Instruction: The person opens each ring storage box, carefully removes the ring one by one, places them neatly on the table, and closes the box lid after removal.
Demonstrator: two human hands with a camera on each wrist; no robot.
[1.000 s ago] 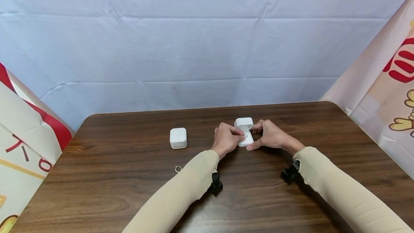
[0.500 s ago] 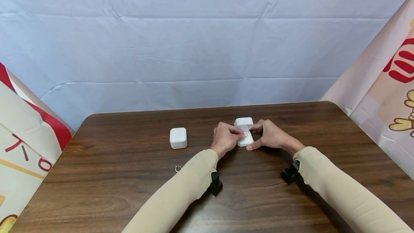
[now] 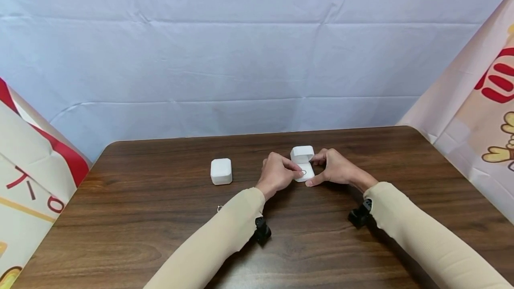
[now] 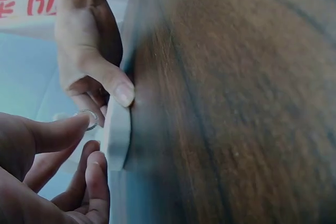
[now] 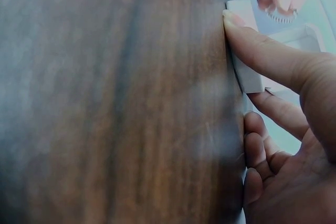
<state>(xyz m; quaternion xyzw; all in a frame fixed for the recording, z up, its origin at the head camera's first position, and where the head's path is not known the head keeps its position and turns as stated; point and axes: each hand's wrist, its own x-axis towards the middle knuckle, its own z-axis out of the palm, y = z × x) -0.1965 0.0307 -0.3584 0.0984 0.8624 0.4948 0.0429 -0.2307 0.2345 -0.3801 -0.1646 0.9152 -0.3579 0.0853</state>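
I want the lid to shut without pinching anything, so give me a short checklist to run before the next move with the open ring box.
1. Open ring box steadied: ok, the right hand holds it with the thumb on its front side.
2. Lid upright and open: ok.
3. Ring in the box: ok, it sits at the insert under the left hand fingertips.
4. Ring fully seated in the slot: cannot tell, the fingers cover it.
5. Left fingers out of the lid's path: not ok, they are over the base.
6. Closed box out of the way: ok, it stands apart on the table.
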